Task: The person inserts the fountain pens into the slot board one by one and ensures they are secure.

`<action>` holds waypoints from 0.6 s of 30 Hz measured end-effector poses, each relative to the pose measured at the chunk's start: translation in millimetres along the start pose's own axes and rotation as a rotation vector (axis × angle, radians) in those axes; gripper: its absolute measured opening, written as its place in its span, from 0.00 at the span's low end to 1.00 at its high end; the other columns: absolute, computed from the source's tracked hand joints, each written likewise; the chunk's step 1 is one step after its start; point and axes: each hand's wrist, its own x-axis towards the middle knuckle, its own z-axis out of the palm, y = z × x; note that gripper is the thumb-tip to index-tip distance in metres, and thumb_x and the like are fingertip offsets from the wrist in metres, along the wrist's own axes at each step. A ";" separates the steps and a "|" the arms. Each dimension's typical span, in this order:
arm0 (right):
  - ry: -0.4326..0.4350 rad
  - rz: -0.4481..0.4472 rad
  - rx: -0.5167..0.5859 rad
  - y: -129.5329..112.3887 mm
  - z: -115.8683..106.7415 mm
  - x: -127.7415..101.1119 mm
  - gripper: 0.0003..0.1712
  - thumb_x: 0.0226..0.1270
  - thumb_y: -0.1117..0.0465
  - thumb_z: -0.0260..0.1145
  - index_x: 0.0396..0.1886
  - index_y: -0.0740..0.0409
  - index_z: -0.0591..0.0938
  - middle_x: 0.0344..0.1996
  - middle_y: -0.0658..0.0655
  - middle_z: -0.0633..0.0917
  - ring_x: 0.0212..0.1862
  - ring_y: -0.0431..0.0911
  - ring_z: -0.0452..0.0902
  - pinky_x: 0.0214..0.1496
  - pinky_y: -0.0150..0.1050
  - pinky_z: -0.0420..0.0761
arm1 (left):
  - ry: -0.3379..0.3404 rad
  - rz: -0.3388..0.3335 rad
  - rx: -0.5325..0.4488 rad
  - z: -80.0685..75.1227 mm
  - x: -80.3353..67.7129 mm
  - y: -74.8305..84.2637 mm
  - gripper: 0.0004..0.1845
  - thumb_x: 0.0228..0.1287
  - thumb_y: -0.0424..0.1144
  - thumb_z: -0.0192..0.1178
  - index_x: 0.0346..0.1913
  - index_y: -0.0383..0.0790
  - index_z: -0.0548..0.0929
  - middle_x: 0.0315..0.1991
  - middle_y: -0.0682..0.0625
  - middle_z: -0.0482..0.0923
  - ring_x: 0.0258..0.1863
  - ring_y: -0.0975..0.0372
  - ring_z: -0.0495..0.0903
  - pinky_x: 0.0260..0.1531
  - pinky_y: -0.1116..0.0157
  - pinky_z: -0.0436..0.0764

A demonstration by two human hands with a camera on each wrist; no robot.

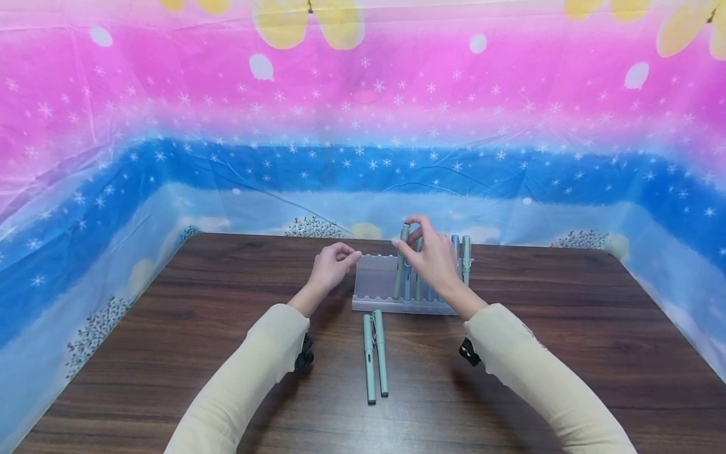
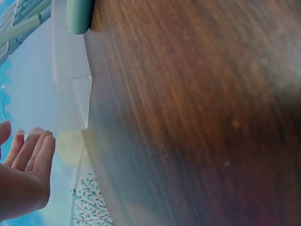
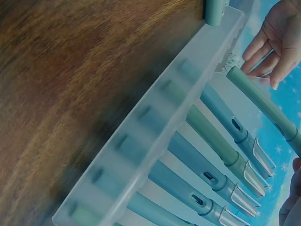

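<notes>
A clear plastic pen rack (image 1: 374, 277) stands on the table with notched edges. Its upper left corner is pinched between the thumb and fingers of my left hand (image 1: 330, 270). My right hand (image 1: 433, 258) holds a green pen (image 1: 400, 271) near its cap end, upright and slightly tilted. In the right wrist view, this pen's lower end (image 3: 233, 73) shows beyond the rack's front ledge, left of the row. Several blue and green pens (image 3: 211, 134) lean in the rack's right part, clips upward. My right hand partly hides them in the head view.
Two green pens, one on the left (image 1: 370, 366) and one on the right (image 1: 382, 359), lie side by side on the brown wooden table (image 1: 227, 315) in front of the rack. A printed pink and blue cloth (image 1: 363, 164) hangs behind the table.
</notes>
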 end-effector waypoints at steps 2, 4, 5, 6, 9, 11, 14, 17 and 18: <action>0.002 -0.014 -0.006 1.1 1.6 -0.8 0.21 0.56 0.54 0.64 0.49 0.53 0.70 0.22 0.47 0.77 0.12 0.36 0.61 0.11 0.35 0.61 | 0.000 -0.001 0.000 0.0 -0.1 0.4 0.12 0.59 0.44 0.57 0.35 0.36 0.78 0.33 0.45 0.79 0.32 0.53 0.78 0.33 0.62 0.75; -0.001 -0.024 -0.016 2.3 3.2 -2.3 0.22 0.57 0.53 0.64 0.49 0.54 0.70 0.22 0.47 0.77 0.12 0.36 0.61 0.11 0.35 0.60 | -0.001 -0.002 -0.002 0.0 -0.2 0.1 0.12 0.60 0.44 0.57 0.35 0.36 0.78 0.33 0.45 0.79 0.32 0.53 0.78 0.32 0.62 0.75; -0.001 -0.029 -0.024 2.9 3.9 -3.2 0.22 0.57 0.52 0.63 0.49 0.54 0.70 0.22 0.47 0.77 0.12 0.36 0.61 0.11 0.35 0.60 | -0.002 -0.003 -0.004 0.0 -0.2 0.0 0.12 0.60 0.43 0.57 0.35 0.36 0.78 0.33 0.45 0.79 0.32 0.53 0.78 0.32 0.62 0.75; 0.000 -0.031 -0.029 3.5 4.7 -4.1 0.22 0.57 0.52 0.63 0.49 0.54 0.70 0.22 0.47 0.77 0.11 0.36 0.60 0.11 0.35 0.60 | -0.002 -0.004 -0.004 0.1 -0.1 -0.3 0.12 0.60 0.43 0.57 0.35 0.36 0.78 0.33 0.45 0.79 0.32 0.53 0.78 0.32 0.62 0.75; -0.002 -0.029 -0.033 4.7 6.9 -6.9 0.22 0.57 0.51 0.63 0.49 0.53 0.70 0.22 0.47 0.77 0.11 0.36 0.59 0.11 0.34 0.59 | 0.000 -0.002 -0.004 0.6 0.3 -1.0 0.11 0.60 0.43 0.57 0.35 0.36 0.78 0.33 0.45 0.79 0.32 0.53 0.78 0.32 0.62 0.75; -0.009 -0.020 -0.031 5.4 8.1 -8.7 0.22 0.57 0.51 0.63 0.49 0.52 0.70 0.22 0.47 0.77 0.11 0.36 0.60 0.11 0.34 0.60 | 0.003 -0.001 -0.001 0.9 0.4 -1.0 0.11 0.59 0.43 0.57 0.35 0.35 0.78 0.33 0.45 0.80 0.32 0.53 0.78 0.32 0.62 0.75; -0.024 -0.006 -0.026 6.5 10.1 -11.1 0.22 0.56 0.52 0.64 0.49 0.52 0.70 0.22 0.46 0.76 0.12 0.36 0.61 0.11 0.34 0.60 | 0.000 -0.003 0.003 0.9 0.4 -0.9 0.12 0.59 0.43 0.57 0.36 0.35 0.78 0.34 0.44 0.80 0.33 0.52 0.78 0.33 0.61 0.75; -0.036 0.005 -0.031 7.9 11.8 -13.2 0.22 0.56 0.52 0.64 0.49 0.51 0.70 0.22 0.45 0.77 0.13 0.36 0.61 0.11 0.33 0.60 | -0.007 -0.012 0.003 0.7 0.4 -0.8 0.12 0.60 0.43 0.57 0.36 0.36 0.78 0.34 0.44 0.80 0.34 0.51 0.78 0.33 0.61 0.75; -0.040 0.005 -0.032 8.4 12.4 -13.8 0.22 0.56 0.52 0.64 0.49 0.51 0.70 0.23 0.45 0.77 0.13 0.36 0.61 0.10 0.33 0.60 | -0.008 -0.013 0.003 0.6 0.3 -0.7 0.12 0.60 0.43 0.57 0.36 0.36 0.78 0.34 0.44 0.80 0.34 0.51 0.78 0.34 0.61 0.75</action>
